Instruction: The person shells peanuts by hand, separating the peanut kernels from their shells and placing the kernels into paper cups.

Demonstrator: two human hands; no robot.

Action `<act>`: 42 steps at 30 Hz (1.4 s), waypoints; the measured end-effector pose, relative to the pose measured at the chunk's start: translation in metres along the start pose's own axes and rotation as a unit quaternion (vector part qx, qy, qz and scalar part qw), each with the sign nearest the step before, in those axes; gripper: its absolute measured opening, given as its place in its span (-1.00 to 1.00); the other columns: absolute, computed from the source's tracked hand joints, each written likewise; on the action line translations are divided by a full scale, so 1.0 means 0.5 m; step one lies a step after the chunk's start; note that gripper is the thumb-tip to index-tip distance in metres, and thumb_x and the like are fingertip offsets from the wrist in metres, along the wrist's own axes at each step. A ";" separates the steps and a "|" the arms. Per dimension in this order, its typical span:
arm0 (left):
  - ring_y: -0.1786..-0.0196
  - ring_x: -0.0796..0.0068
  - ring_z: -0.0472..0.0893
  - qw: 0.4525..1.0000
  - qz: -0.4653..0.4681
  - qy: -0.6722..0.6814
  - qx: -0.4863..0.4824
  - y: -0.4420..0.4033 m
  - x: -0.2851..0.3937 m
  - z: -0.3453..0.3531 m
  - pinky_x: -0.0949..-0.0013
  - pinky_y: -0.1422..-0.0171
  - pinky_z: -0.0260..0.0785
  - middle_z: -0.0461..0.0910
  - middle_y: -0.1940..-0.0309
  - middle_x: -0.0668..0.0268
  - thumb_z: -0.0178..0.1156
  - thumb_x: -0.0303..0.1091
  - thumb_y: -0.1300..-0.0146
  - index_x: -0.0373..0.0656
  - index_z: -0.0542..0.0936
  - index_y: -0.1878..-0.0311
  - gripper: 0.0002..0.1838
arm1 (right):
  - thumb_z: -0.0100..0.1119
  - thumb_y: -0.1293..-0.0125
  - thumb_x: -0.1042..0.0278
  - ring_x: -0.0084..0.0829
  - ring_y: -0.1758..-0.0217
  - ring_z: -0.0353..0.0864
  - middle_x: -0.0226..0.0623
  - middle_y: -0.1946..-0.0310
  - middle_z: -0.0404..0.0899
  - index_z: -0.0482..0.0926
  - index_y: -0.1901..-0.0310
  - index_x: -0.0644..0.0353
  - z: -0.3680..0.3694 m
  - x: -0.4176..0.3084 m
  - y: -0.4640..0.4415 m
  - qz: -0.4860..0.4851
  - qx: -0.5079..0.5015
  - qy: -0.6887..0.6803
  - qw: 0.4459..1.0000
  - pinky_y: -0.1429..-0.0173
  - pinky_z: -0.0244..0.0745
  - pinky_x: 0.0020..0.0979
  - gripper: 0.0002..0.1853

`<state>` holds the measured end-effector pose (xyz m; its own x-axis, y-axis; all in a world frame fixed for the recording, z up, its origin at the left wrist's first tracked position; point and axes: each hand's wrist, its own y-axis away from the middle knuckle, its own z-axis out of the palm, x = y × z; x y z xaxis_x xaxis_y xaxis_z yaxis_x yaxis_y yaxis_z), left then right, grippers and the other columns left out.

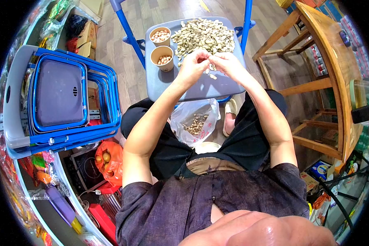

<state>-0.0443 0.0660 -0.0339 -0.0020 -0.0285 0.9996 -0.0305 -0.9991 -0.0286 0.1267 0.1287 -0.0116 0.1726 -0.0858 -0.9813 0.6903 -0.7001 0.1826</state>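
Note:
My left hand (pixel 195 64) and my right hand (pixel 225 64) meet fingertip to fingertip over a grey seat (pixel 168 88), both closed in a pinch. What they pinch is too small to make out. Just beyond them lies a wide heap of peanut shells (pixel 205 36). Left of the heap stand two paper cups holding nuts, the far cup (pixel 160 42) and the near cup (pixel 162 67). A few loose shell pieces (pixel 212 76) lie on the seat below my fingers.
Between my legs on the floor is a plastic bag (pixel 178 119) with peanuts inside. Folded blue chairs (pixel 59 94) stand at the left, beside an orange bag (pixel 115 158). A wooden table (pixel 336 61) is at the right.

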 end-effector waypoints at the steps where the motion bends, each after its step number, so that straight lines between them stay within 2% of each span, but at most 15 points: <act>1: 0.30 0.71 0.49 1.000 0.007 0.021 0.008 0.002 0.002 0.001 0.58 0.20 0.35 0.57 0.34 0.45 0.22 -0.45 -0.30 -0.20 0.58 0.12 -0.88 | 0.14 -0.38 0.10 -0.76 0.56 0.22 -0.63 0.60 0.36 0.65 0.32 0.19 0.003 -0.003 0.003 0.000 0.000 0.000 1.000 0.51 0.08 -0.60 -0.69; 7: 0.27 0.72 0.50 0.998 0.024 0.033 0.046 0.007 0.012 0.002 0.61 0.19 0.36 0.57 0.32 0.46 0.23 -0.46 -0.29 -0.20 0.58 0.09 -0.85 | 0.10 -0.42 0.11 -0.76 0.60 0.18 -0.66 0.63 0.31 0.60 0.37 0.18 0.011 -0.005 0.004 0.012 0.001 -0.079 0.997 0.53 0.06 -0.60 -0.68; 13: 0.34 0.78 0.46 0.995 0.029 0.061 0.077 0.014 0.034 0.009 0.62 0.28 0.33 0.55 0.39 0.49 0.19 -0.54 -0.25 -0.22 0.58 0.12 -0.86 | 0.07 -0.44 0.14 -0.72 0.54 0.22 -0.62 0.61 0.31 0.53 0.43 0.17 0.039 0.006 -0.008 -0.069 0.041 -0.085 0.993 0.49 0.12 -0.57 -0.67; 17: 0.32 0.80 0.50 0.995 0.058 -0.019 0.079 0.012 0.059 0.000 0.64 0.24 0.34 0.58 0.37 0.49 0.16 -0.55 -0.28 -0.21 0.56 0.14 -0.89 | 0.04 -0.41 0.26 -0.69 0.47 0.29 -0.54 0.56 0.36 0.46 0.47 0.19 0.041 -0.016 -0.012 -0.099 0.076 0.007 0.992 0.43 0.23 -0.50 -0.71; 21: 0.44 0.72 0.44 0.981 0.117 -0.090 0.127 0.014 0.065 0.003 0.58 0.34 0.35 0.51 0.46 0.45 0.14 -0.56 -0.26 -0.25 0.56 0.16 -0.89 | 0.02 -0.42 0.28 -0.63 0.46 0.32 -0.49 0.57 0.36 0.48 0.42 0.28 0.050 -0.011 -0.016 -0.192 0.114 0.087 0.971 0.38 0.28 -0.45 -0.71; 23: 0.45 0.75 0.42 0.977 0.134 -0.083 0.140 0.010 0.057 -0.002 0.59 0.36 0.32 0.50 0.48 0.48 0.13 -0.56 -0.27 -0.24 0.57 0.17 -0.91 | 0.01 -0.43 0.28 -0.62 0.46 0.33 -0.42 0.57 0.38 0.49 0.37 0.31 0.052 -0.012 -0.020 -0.185 0.120 0.092 0.971 0.37 0.30 -0.44 -0.72; 25: 0.46 0.78 0.40 0.989 0.077 0.037 0.122 0.013 0.061 -0.009 0.61 0.39 0.29 0.49 0.50 0.52 0.13 -0.54 -0.29 -0.22 0.59 0.18 -0.91 | 0.03 -0.43 0.27 -0.61 0.46 0.34 -0.36 0.57 0.40 0.50 0.36 0.31 0.054 -0.011 -0.021 -0.176 0.137 0.120 0.967 0.36 0.31 -0.43 -0.72; 26: 0.47 0.81 0.38 0.988 0.075 0.025 0.133 0.013 0.059 -0.015 0.63 0.41 0.26 0.47 0.51 0.55 0.14 -0.51 -0.31 -0.22 0.60 0.17 -0.91 | 0.06 -0.42 0.21 -0.50 0.45 0.42 -0.25 0.56 0.45 0.52 0.34 0.31 0.048 -0.010 -0.024 -0.121 0.128 0.144 0.974 0.32 0.36 -0.36 -0.70; 31: 0.40 0.76 0.47 0.980 0.104 0.005 0.172 0.017 0.077 -0.066 0.60 0.33 0.33 0.60 0.42 0.47 0.24 -0.44 -0.28 -0.25 0.65 0.18 -0.89 | -0.03 -0.42 0.02 -0.30 0.39 0.51 -0.14 0.53 0.51 0.52 0.33 0.30 0.030 0.018 -0.033 -0.075 0.109 0.232 0.964 0.22 0.40 -0.25 -0.57; 33: 0.40 0.70 0.49 0.969 0.110 -0.107 0.191 0.038 0.125 -0.098 0.55 0.31 0.36 0.60 0.41 0.43 0.26 -0.44 -0.24 -0.26 0.66 0.22 -0.89 | -0.02 -0.41 0.02 -0.41 0.47 0.45 -0.24 0.58 0.46 0.51 0.31 0.25 0.025 0.039 -0.042 -0.081 0.109 0.196 0.971 0.33 0.36 -0.34 -0.60; 35: 0.41 0.58 0.54 0.951 0.120 -0.172 0.226 0.047 0.139 -0.136 0.49 0.28 0.40 0.56 0.44 0.30 0.28 -0.44 -0.18 -0.27 0.67 0.28 -0.90 | -0.06 -0.44 0.02 -0.54 0.53 0.38 -0.39 0.60 0.44 0.51 0.29 0.18 0.020 0.009 -0.028 -0.015 0.052 0.034 0.998 0.45 0.27 -0.49 -0.63; 36: 0.41 0.53 0.56 0.930 0.136 -0.236 0.246 0.055 0.149 -0.151 0.46 0.27 0.42 0.56 0.44 0.27 0.29 -0.43 -0.17 -0.26 0.67 0.29 -0.90 | -0.13 -0.49 0.01 -0.63 0.56 0.33 -0.50 0.57 0.44 0.50 0.28 0.12 0.009 0.011 -0.028 0.038 -0.013 -0.122 0.992 0.50 0.19 -0.58 -0.63; 39: 0.31 0.26 0.62 0.888 0.111 -0.360 0.264 0.074 0.165 -0.181 0.27 0.15 0.46 0.60 0.39 0.17 0.31 -0.36 -0.12 -0.23 0.67 0.34 -0.87 | -0.17 -0.51 -0.07 -0.49 0.43 0.55 -0.31 0.40 0.62 0.53 0.09 0.18 0.009 -0.002 -0.024 0.080 -0.079 -0.451 0.885 0.36 0.47 -0.52 -0.55; 40: 0.27 0.22 0.62 0.876 0.094 -0.397 0.256 0.079 0.160 -0.189 0.23 0.10 0.45 0.60 0.38 0.16 0.31 -0.34 -0.12 -0.23 0.67 0.35 -0.85 | -0.20 -0.51 -0.12 -0.28 0.15 0.63 -0.07 0.16 0.63 0.46 -0.07 0.25 -0.003 0.013 -0.038 0.049 -0.195 -0.531 0.823 0.10 0.58 -0.38 -0.47; 42: 0.22 0.19 0.61 0.864 0.076 -0.434 0.244 0.083 0.150 -0.195 0.18 0.05 0.45 0.61 0.37 0.16 0.31 -0.31 -0.12 -0.23 0.67 0.36 -0.84 | -0.23 -0.51 -0.12 -0.18 0.03 0.59 0.03 0.07 0.58 0.42 -0.11 0.28 0.005 -0.007 -0.033 0.064 -0.151 -0.561 0.812 -0.02 0.56 -0.29 -0.45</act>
<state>-0.1434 0.0256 0.0398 0.7882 0.0403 0.6142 0.3306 -0.8694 -0.3673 0.1129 0.1384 -0.0113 -0.3748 -0.8538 -0.3613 0.8871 -0.4436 0.1279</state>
